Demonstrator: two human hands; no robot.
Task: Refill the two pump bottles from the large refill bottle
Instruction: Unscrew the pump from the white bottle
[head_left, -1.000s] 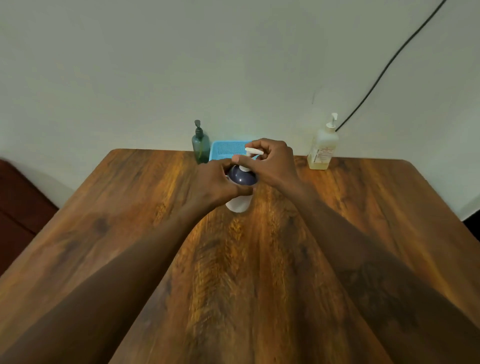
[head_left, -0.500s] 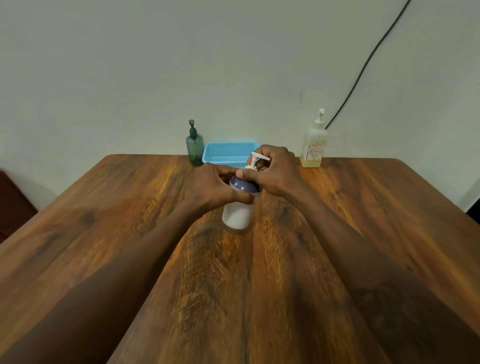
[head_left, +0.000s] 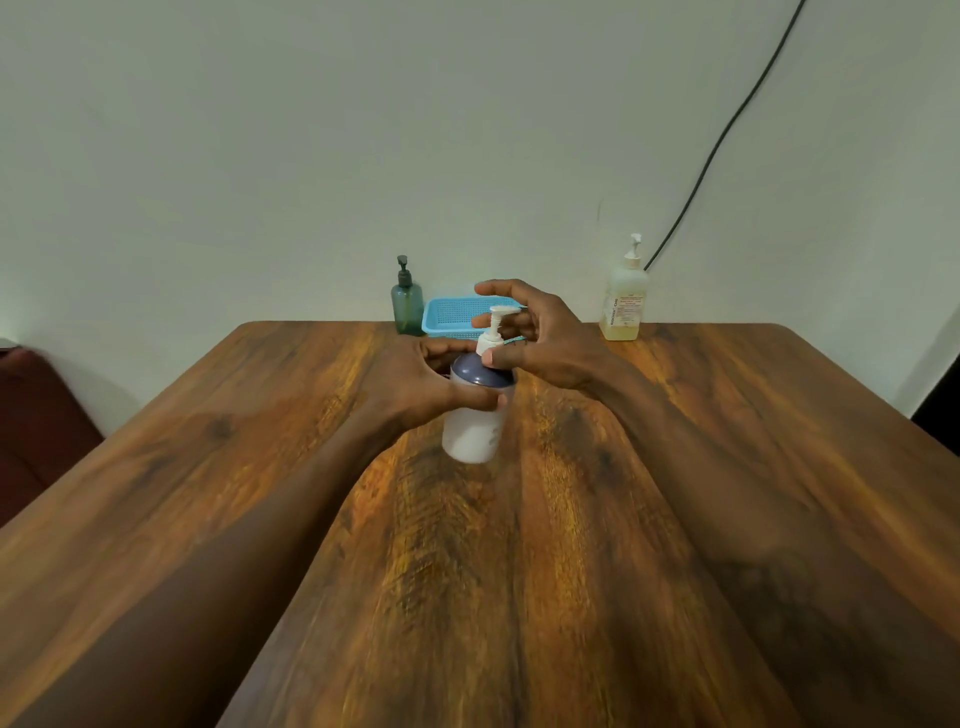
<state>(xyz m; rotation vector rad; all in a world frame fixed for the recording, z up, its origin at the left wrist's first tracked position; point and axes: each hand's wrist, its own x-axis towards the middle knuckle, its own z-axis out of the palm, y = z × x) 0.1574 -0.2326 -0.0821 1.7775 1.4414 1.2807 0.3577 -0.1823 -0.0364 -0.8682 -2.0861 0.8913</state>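
- While the left hand (head_left: 415, 384) wraps firmly round the white cylindrical plastic pump bottle (head_left: 472, 431), just under its dark blue domed shoulder (head_left: 480, 371), the body hangs below the grip, tipped slightly. Whether its base touches the brown wooden table (head_left: 467, 571) I cannot tell.
- Above the grip the right hand (head_left: 550, 343) arches over the white pump head (head_left: 493, 327): thumb against the collar, forefinger lifted clear, other fingers behind the stem. Pinching or merely touching, I cannot tell.
- Handling, judged: small, stiff-walled, light if near empty. Smooth plastic, likely slick where soap has run. Not fragile, though the thin stem could bend.
- Best hold: body high, near the shoulder. Turn at the collar, not the spout.
- Beyond the grip, at the wall: dark green translucent pump bottle (head_left: 408, 306), with a light blue mesh plastic basket (head_left: 449, 314) just beside it. Well right of the grip: clear pump bottle of yellowish liquid (head_left: 623, 301), black cable (head_left: 727, 130) behind it.
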